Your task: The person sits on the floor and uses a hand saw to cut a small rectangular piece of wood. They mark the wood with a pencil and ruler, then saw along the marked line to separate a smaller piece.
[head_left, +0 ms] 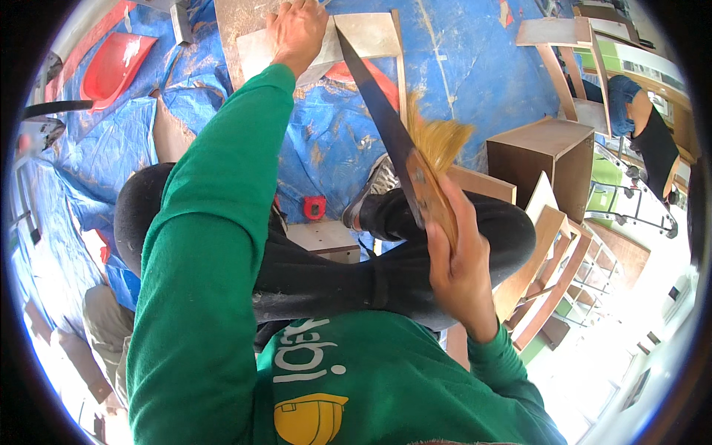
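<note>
My left hand (297, 35) presses on a pale board (371, 35) at the top, its fingers curled over it, with a thin strip near the fingertips. My right hand (456, 263) grips the wooden handle of a hand saw (374, 96). The dark blade runs diagonally up from my grip, its tip at the board right beside my left hand. Yellow bristles (441, 137) show behind the blade; what they belong to is mostly hidden. Below the board, a red tape measure (314, 208) lies between my legs.
A red dustpan (111, 74) lies on blue tarp (475, 74) at upper left. Wooden boxes (534, 170) and frames (556, 274) stand at right, alongside metal ladders (619, 189). Another person (653, 141) in a black top bends at far right. Grey-trousered legs (104, 326) show at lower left.
</note>
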`<state>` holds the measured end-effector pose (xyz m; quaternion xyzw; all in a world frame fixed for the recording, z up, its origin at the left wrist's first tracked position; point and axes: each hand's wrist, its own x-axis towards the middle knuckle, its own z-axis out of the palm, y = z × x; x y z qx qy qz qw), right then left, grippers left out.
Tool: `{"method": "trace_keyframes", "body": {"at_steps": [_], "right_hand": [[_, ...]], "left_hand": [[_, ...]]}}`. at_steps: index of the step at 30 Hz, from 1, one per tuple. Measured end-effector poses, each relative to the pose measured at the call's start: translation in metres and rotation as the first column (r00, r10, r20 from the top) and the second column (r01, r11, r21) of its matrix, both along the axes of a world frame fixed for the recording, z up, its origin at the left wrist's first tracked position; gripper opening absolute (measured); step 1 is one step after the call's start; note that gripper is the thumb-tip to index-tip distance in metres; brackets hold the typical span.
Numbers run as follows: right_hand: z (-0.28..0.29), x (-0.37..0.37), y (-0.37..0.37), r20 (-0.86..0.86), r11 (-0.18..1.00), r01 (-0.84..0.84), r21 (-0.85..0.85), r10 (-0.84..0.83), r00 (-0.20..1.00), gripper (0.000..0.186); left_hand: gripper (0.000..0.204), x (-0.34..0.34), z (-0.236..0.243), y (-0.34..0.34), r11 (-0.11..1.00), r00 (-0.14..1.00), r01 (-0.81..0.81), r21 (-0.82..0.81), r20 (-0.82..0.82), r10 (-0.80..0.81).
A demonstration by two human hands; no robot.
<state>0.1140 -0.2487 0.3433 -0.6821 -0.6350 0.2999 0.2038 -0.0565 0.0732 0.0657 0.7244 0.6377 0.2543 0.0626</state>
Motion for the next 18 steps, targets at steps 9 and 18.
{"method": "trace_keyframes", "body": {"at_steps": [9, 18], "right_hand": [[-0.104, -0.028, 0.146, -0.002, 0.983, -0.034, 0.181, 0.035, 0.999, 0.049], [0.002, 0.006, -0.008, -0.001, 1.000, 0.005, -0.019, -0.005, 1.000, 0.056]], "left_hand": [[0.036, 0.005, 0.005, 0.001, 1.000, 1.000, 0.002, 0.015, 0.018, -0.002], [0.035, 0.001, -0.003, -0.002, 0.999, 1.000, -0.002, 0.041, 0.017, 0.001]]}}
